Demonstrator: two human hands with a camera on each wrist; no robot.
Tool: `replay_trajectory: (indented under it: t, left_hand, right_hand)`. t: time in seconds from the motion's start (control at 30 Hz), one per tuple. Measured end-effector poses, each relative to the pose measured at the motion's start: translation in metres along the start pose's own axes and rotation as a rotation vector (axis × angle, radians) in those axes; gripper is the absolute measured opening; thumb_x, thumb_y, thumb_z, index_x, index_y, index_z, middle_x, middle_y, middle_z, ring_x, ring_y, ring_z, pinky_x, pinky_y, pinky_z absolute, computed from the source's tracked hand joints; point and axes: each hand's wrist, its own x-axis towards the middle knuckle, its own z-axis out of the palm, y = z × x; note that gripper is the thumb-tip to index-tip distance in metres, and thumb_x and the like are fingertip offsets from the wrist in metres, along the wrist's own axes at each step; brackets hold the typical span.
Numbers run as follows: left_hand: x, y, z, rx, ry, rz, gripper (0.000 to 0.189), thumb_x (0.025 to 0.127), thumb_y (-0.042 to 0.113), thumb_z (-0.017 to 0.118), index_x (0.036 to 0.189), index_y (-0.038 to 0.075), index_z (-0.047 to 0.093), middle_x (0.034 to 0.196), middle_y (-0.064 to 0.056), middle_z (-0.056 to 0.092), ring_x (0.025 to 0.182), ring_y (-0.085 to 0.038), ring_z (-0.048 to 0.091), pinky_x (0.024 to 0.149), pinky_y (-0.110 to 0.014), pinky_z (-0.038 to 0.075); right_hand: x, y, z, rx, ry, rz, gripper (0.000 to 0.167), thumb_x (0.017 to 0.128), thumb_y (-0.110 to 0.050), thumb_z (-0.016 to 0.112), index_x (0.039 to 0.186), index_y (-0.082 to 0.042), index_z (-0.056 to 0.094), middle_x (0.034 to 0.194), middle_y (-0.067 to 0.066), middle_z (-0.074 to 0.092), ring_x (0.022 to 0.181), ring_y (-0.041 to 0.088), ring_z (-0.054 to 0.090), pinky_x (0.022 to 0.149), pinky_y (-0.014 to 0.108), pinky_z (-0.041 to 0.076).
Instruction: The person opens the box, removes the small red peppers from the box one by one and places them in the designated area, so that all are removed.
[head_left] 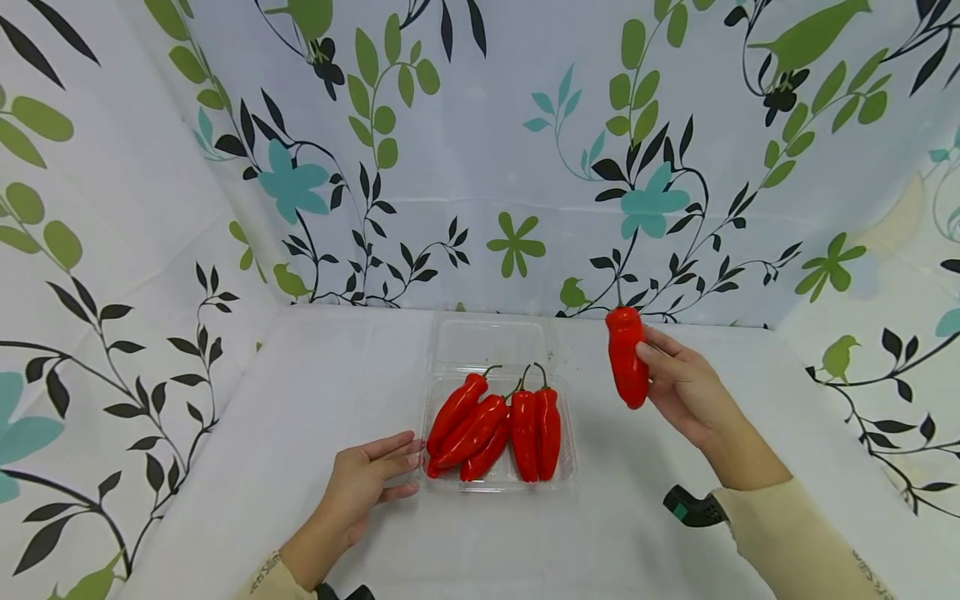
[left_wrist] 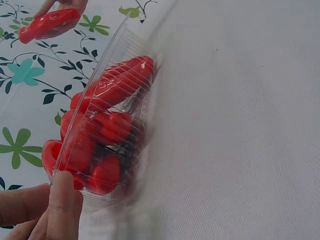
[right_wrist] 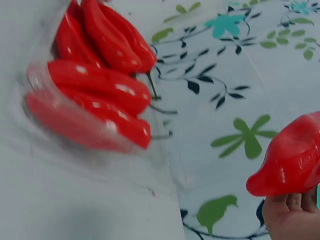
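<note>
My right hand (head_left: 686,387) holds a long red pepper (head_left: 627,358) upright, thumb across its side and stem pointing up, to the right of a clear plastic container (head_left: 568,467). The pepper's rounded lower end (right_wrist: 280,175) shows in the right wrist view. Several more glossy red peppers (head_left: 480,429) lie side by side in the container, their thin stems towards the back. At the container's left side is my left hand (head_left: 367,483), its fingers extended. In the left wrist view, its fingertips (left_wrist: 62,185) are right at the clear rim.
The container's clear lid (head_left: 491,340) lies folded back behind it. Everything stands on a white tabletop (head_left: 637,533). A leaf-patterned cloth (head_left: 480,167) hangs behind and at both sides. A black wrist device (head_left: 693,507) juts from the right sleeve.
</note>
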Motion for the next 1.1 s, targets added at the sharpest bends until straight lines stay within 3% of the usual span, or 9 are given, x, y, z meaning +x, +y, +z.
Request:
replay_trajectory:
  t: [0.13,0.33,0.53,0.67,0.87,1.1]
  left_hand:
    - [0.0,0.001,0.0,0.002,0.0,-0.004,0.041,0.091,0.0,0.071,0.131,-0.006,0.063,0.123,-0.018,0.07,0.105,-0.028,0.07,0.075,-0.04,0.063]
    - [0.0,0.001,-0.002,0.014,-0.002,-0.006,0.041,0.092,0.001,0.071,0.132,-0.005,0.063,0.123,-0.017,0.07,0.104,-0.029,0.071,0.075,-0.04,0.063]
    - [0.001,0.002,-0.004,0.021,-0.007,-0.007,0.042,0.091,0.0,0.071,0.132,-0.006,0.063,0.123,-0.017,0.069,0.105,-0.026,0.07,0.075,-0.04,0.063]
    - [0.001,0.002,-0.004,0.029,-0.009,-0.007,0.042,0.091,0.001,0.072,0.132,-0.005,0.063,0.123,-0.017,0.07,0.105,-0.027,0.07,0.075,-0.04,0.063]
    - [0.001,0.002,-0.003,0.032,-0.011,-0.004,0.043,0.091,0.001,0.073,0.132,-0.005,0.063,0.123,-0.018,0.069,0.105,-0.029,0.07,0.075,-0.04,0.063]
    - [0.002,0.001,-0.004,0.038,-0.014,-0.009,0.044,0.09,0.003,0.074,0.132,-0.005,0.063,0.123,-0.017,0.069,0.105,-0.029,0.07,0.075,-0.04,0.063]
  right_hand:
    - [0.002,-0.007,-0.016,0.01,0.078,-0.007,0.07,0.102,-0.02,0.063,0.16,-0.015,0.024,0.149,0.0,0.037,0.134,0.021,0.035,0.097,0.03,0.054]
    - [0.007,-0.002,-0.037,-0.058,0.179,-0.009,0.078,0.099,-0.024,0.067,0.162,-0.014,0.022,0.152,0.001,0.032,0.131,0.017,0.036,0.094,0.024,0.054]
    - [0.013,0.01,-0.056,-0.098,0.286,0.057,0.087,0.095,-0.03,0.073,0.163,-0.015,0.021,0.16,0.005,0.024,0.129,0.015,0.036,0.09,0.02,0.054]
    - [0.018,0.022,-0.069,-0.181,0.35,0.106,0.087,0.094,-0.034,0.073,0.162,-0.016,0.022,0.163,0.008,0.022,0.137,0.023,0.031,0.09,0.019,0.054]
    - [0.026,0.041,-0.089,-0.36,0.418,0.168,0.083,0.096,-0.039,0.069,0.161,-0.011,0.025,0.164,0.014,0.024,0.145,0.033,0.026,0.114,0.04,0.04]
    - [0.03,0.058,-0.104,-0.493,0.44,0.195,0.079,0.098,-0.039,0.067,0.159,-0.007,0.028,0.162,0.02,0.027,0.144,0.039,0.027,0.114,0.05,0.039]
